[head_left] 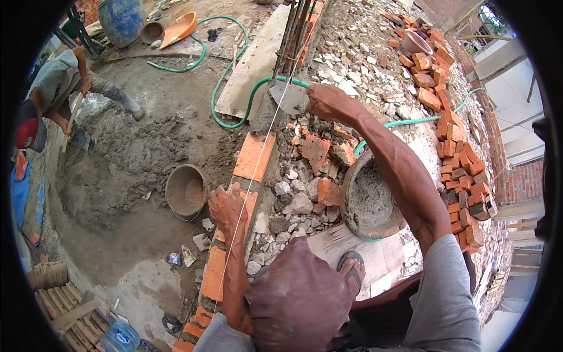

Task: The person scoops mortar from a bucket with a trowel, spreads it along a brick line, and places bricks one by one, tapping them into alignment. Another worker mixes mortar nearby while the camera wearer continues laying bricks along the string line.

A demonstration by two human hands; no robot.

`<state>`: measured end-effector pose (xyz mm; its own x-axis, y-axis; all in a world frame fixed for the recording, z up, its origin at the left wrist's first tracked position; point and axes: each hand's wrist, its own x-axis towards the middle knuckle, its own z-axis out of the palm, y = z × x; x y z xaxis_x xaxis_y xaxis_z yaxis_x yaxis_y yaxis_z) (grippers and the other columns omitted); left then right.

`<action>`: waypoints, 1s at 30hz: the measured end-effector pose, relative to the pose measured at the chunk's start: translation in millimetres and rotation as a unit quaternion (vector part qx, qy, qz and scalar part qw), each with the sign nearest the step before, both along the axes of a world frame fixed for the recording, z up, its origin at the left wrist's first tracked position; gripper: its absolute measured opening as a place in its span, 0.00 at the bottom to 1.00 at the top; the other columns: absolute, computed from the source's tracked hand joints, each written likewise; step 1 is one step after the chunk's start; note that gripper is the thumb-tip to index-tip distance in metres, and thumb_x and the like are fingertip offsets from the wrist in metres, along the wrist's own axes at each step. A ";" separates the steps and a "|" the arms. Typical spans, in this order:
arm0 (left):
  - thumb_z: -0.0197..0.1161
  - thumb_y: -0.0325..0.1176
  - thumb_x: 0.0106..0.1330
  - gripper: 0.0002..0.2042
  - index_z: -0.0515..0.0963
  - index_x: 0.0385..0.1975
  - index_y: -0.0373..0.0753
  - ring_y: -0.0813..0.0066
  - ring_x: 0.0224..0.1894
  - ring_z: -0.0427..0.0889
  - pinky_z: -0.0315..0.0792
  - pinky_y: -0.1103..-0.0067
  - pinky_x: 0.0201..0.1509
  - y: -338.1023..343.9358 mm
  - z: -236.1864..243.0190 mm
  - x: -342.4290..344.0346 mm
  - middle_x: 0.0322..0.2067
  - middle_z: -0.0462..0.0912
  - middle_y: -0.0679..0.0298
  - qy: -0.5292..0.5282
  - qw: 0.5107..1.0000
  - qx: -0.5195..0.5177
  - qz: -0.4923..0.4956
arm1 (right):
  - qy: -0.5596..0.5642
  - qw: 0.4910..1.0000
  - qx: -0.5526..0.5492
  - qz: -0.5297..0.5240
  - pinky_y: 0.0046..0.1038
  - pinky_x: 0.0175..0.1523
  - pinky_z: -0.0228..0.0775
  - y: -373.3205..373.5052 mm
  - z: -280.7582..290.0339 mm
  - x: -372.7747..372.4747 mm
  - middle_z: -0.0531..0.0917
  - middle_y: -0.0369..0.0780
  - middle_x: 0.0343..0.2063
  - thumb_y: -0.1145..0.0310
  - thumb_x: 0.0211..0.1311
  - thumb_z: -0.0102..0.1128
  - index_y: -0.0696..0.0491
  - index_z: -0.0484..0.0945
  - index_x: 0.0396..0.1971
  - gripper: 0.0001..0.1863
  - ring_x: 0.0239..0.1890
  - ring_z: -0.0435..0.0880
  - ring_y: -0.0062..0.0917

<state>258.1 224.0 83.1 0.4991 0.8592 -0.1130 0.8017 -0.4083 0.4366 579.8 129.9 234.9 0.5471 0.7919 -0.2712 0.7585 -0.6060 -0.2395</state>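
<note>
My right hand (322,102) is closed round a trowel (290,100), its blade at the mortar on the brick course beside upright steel bars (287,41). My left hand (226,208), fingers curled, grips a brick (246,208) lower along the course. A taut white string (264,141) runs along the bricks, past another brick (253,156) between my hands. A bucket of grey mortar (372,196) sits under my right forearm.
A co-worker (53,88) shovels wet mix (105,164) at left, near an empty bucket (186,192). Broken rubble (302,202) lies right of the course, stacked bricks (460,176) beyond. A green hose (220,88) winds across the ground. A blue barrel (120,20) stands at back left.
</note>
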 end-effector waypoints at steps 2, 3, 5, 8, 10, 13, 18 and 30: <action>0.52 0.53 0.72 0.28 0.75 0.46 0.26 0.44 0.50 0.76 0.69 0.58 0.54 0.3 -3.3 0.7 0.43 0.77 0.42 -0.001 1.000 0.008 0.003 | 0.139 0.990 0.001 -0.036 0.35 0.20 0.68 10.4 6.1 10.0 0.76 0.42 0.14 0.71 0.54 0.47 0.56 0.74 0.18 0.09 0.16 0.75 0.25; 0.51 0.53 0.72 0.28 0.75 0.46 0.26 0.44 0.50 0.76 0.69 0.58 0.54 0.6 -4.8 0.5 0.43 0.77 0.42 -0.009 1.000 -0.007 -0.002 | 0.105 0.990 -0.078 -0.052 0.32 0.18 0.68 20.1 12.2 15.8 0.77 0.40 0.14 0.71 0.53 0.48 0.55 0.73 0.23 0.06 0.15 0.76 0.24; 0.51 0.53 0.72 0.28 0.75 0.47 0.26 0.44 0.50 0.76 0.69 0.57 0.55 1.3 -7.0 -1.0 0.44 0.76 0.42 -0.022 0.999 -0.024 -0.002 | 0.149 0.983 -0.072 -0.081 0.30 0.19 0.71 22.5 24.4 20.1 0.78 0.39 0.17 0.69 0.57 0.50 0.55 0.72 0.26 0.06 0.17 0.78 0.24; 0.53 0.52 0.72 0.27 0.75 0.46 0.25 0.44 0.50 0.76 0.69 0.57 0.54 1.4 -7.3 -1.7 0.43 0.76 0.40 -0.046 0.999 0.019 -0.007 | 0.273 0.954 -0.072 -0.097 0.27 0.21 0.75 12.4 36.2 21.3 0.80 0.37 0.26 0.60 0.64 0.59 0.53 0.78 0.36 0.11 0.19 0.79 0.22; 0.53 0.51 0.72 0.27 0.74 0.45 0.25 0.43 0.50 0.76 0.69 0.57 0.54 1.5 -4.8 -1.8 0.44 0.76 0.39 -0.035 0.999 -0.004 -0.011 | 0.278 0.951 -0.094 -0.093 0.27 0.23 0.76 2.4 37.2 19.9 0.81 0.37 0.29 0.59 0.64 0.61 0.52 0.78 0.42 0.14 0.22 0.80 0.22; 0.53 0.51 0.72 0.27 0.74 0.46 0.24 0.43 0.50 0.76 0.69 0.57 0.54 1.0 1.9 -0.2 0.44 0.76 0.39 -0.007 0.999 -0.040 -0.008 | 0.215 0.975 -0.041 0.045 0.30 0.33 0.78 -11.8 32.1 11.4 0.82 0.39 0.35 0.57 0.62 0.63 0.51 0.78 0.47 0.18 0.32 0.83 0.26; 0.54 0.51 0.71 0.26 0.75 0.44 0.25 0.44 0.47 0.77 0.70 0.57 0.51 -1.6 5.9 1.0 0.41 0.76 0.41 -0.030 0.998 0.055 -0.003 | 0.270 0.956 -0.107 -0.039 0.31 0.51 0.76 -22.0 30.7 -12.6 0.78 0.40 0.44 0.52 0.66 0.61 0.53 0.78 0.50 0.22 0.47 0.81 0.27; 0.52 0.51 0.72 0.26 0.75 0.44 0.25 0.44 0.47 0.76 0.70 0.58 0.51 1.5 -7.0 1.1 0.41 0.76 0.42 -0.034 0.999 0.012 -0.010 | 0.216 0.975 -0.039 0.028 0.22 0.27 0.78 -8.1 15.5 10.0 0.83 0.39 0.23 0.53 0.71 0.53 0.59 0.76 0.48 0.23 0.26 0.84 0.20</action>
<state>259.1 225.6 76.1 0.5218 0.8510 -0.0587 0.7625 -0.4345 0.4794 589.9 121.8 250.4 0.3248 0.7854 -0.5270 0.6296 -0.5953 -0.4992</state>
